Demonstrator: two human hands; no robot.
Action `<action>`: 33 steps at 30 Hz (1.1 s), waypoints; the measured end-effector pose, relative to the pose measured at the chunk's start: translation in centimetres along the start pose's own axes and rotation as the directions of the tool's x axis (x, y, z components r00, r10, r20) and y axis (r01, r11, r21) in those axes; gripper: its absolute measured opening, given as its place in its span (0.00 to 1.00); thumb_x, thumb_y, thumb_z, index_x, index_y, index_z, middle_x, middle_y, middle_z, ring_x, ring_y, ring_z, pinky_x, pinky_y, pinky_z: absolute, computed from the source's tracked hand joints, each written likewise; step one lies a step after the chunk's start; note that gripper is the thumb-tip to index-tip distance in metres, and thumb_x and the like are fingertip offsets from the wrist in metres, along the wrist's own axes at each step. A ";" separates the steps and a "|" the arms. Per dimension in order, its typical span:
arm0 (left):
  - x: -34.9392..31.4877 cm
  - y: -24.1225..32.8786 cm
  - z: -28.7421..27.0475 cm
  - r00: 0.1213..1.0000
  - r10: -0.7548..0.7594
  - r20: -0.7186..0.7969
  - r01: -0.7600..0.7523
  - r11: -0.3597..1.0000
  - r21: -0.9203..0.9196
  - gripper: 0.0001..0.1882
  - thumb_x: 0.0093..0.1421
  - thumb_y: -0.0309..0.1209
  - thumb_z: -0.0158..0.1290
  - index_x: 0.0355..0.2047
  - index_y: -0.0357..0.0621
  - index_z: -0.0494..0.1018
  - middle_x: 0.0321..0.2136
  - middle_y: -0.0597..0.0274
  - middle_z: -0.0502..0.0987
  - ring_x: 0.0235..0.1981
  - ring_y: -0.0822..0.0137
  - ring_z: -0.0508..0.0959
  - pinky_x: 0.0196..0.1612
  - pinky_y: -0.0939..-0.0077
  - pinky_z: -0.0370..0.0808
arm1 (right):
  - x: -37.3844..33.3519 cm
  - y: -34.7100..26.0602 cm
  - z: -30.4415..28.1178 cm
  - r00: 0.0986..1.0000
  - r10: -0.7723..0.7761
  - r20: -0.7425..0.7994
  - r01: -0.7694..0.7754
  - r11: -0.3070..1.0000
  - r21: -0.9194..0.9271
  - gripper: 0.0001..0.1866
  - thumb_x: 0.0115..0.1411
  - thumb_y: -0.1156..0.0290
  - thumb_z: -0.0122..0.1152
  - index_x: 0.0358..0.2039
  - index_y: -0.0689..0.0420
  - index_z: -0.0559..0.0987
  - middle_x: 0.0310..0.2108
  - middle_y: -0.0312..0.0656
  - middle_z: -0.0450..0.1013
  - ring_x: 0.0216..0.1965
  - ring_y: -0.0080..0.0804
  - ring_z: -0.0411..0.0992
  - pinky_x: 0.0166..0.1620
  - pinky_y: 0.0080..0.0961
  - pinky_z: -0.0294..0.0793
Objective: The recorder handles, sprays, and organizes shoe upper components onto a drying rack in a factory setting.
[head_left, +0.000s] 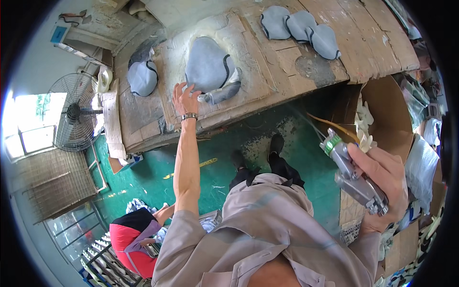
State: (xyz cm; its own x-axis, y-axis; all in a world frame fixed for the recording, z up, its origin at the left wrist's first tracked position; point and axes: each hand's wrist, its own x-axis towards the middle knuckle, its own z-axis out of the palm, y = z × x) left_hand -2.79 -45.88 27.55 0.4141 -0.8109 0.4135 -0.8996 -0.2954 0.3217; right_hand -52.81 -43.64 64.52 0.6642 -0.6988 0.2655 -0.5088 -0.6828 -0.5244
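Count: five grey shoe uppers on the counter [287, 71] — one big [206, 64], one at left [142, 78], three in a row [300, 26] — plus one spray gun [356, 179], one fan [72, 112], two hands.

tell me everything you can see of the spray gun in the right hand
The spray gun is a silvery-grey metal tool with a blocky body, a green ring near its nozzle end and a knurled fitting at the other end. It is tilted, nozzle up and to the left, away from the bench. The right hand wraps around it from the right, thumb over the top. A thin orange hose runs up behind it.
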 end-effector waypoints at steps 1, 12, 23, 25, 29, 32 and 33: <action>0.2 -0.1 -0.2 1.000 0.021 -0.021 -0.021 1.000 -0.003 0.15 0.41 0.34 0.70 0.33 0.54 0.87 0.50 0.68 0.79 0.62 0.59 0.69 0.60 0.56 0.67 | -0.7 0.4 -0.2 1.000 0.009 -0.001 -0.009 0.999 -0.041 0.34 0.41 0.71 0.73 0.53 0.59 0.81 0.21 0.37 0.69 0.20 0.31 0.69 0.23 0.27 0.65; 6.6 1.7 -3.8 0.984 0.087 0.158 -0.102 0.990 0.094 0.11 0.42 0.38 0.69 0.27 0.51 0.86 0.40 0.67 0.81 0.47 0.59 0.77 0.51 0.64 0.74 | -2.3 3.5 -1.5 0.977 -0.048 0.208 -0.002 0.972 0.234 0.36 0.44 0.75 0.72 0.58 0.61 0.76 0.24 0.39 0.71 0.21 0.32 0.70 0.24 0.30 0.69; 12.5 9.4 -5.9 0.918 0.184 0.350 -0.232 0.968 0.100 0.09 0.44 0.38 0.68 0.27 0.53 0.85 0.39 0.66 0.81 0.49 0.59 0.77 0.52 0.63 0.72 | -3.6 6.4 -2.4 0.991 0.127 0.046 -0.133 0.974 0.183 0.35 0.50 0.69 0.66 0.60 0.64 0.73 0.29 0.46 0.74 0.29 0.42 0.75 0.33 0.31 0.74; 14.9 12.1 -7.2 0.938 0.281 0.202 -0.294 0.955 0.037 0.08 0.46 0.37 0.67 0.27 0.52 0.85 0.38 0.67 0.80 0.47 0.59 0.77 0.50 0.62 0.73 | -3.8 6.2 -1.9 0.986 0.169 0.012 -0.167 0.958 0.234 0.35 0.51 0.66 0.65 0.60 0.65 0.73 0.30 0.47 0.74 0.29 0.44 0.75 0.35 0.32 0.73; 18.0 21.2 -8.1 0.893 0.450 -0.023 -0.448 0.892 0.053 0.07 0.48 0.35 0.66 0.29 0.53 0.84 0.37 0.68 0.78 0.43 0.61 0.77 0.46 0.59 0.72 | -5.5 6.4 -1.9 0.936 0.346 0.055 -0.344 0.878 0.331 0.36 0.51 0.62 0.61 0.60 0.65 0.73 0.31 0.51 0.74 0.31 0.49 0.75 0.37 0.33 0.73; 16.3 26.6 -6.5 0.878 0.461 -0.129 -0.465 0.885 0.005 0.08 0.47 0.35 0.67 0.29 0.53 0.84 0.37 0.67 0.78 0.43 0.61 0.76 0.46 0.60 0.72 | -6.4 5.8 -1.1 0.898 0.439 0.015 -0.414 0.835 0.363 0.37 0.50 0.61 0.60 0.61 0.65 0.73 0.32 0.52 0.75 0.32 0.49 0.76 0.37 0.33 0.73; 15.3 27.4 -4.3 0.872 0.461 -0.166 -0.471 0.882 -0.029 0.08 0.46 0.35 0.67 0.28 0.54 0.83 0.37 0.66 0.77 0.43 0.62 0.76 0.45 0.60 0.72 | -6.8 5.7 -0.9 0.877 0.480 0.021 -0.458 0.822 0.338 0.37 0.50 0.62 0.60 0.61 0.65 0.73 0.32 0.51 0.74 0.32 0.49 0.76 0.37 0.33 0.73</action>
State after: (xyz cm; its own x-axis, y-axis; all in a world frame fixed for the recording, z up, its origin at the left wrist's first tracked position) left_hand -20.49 -64.15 46.37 -0.0305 -0.7595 0.6498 -0.9842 0.1362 0.1131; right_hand -60.75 -42.97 60.47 0.3493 -0.9363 -0.0357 -0.5375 -0.1690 -0.8262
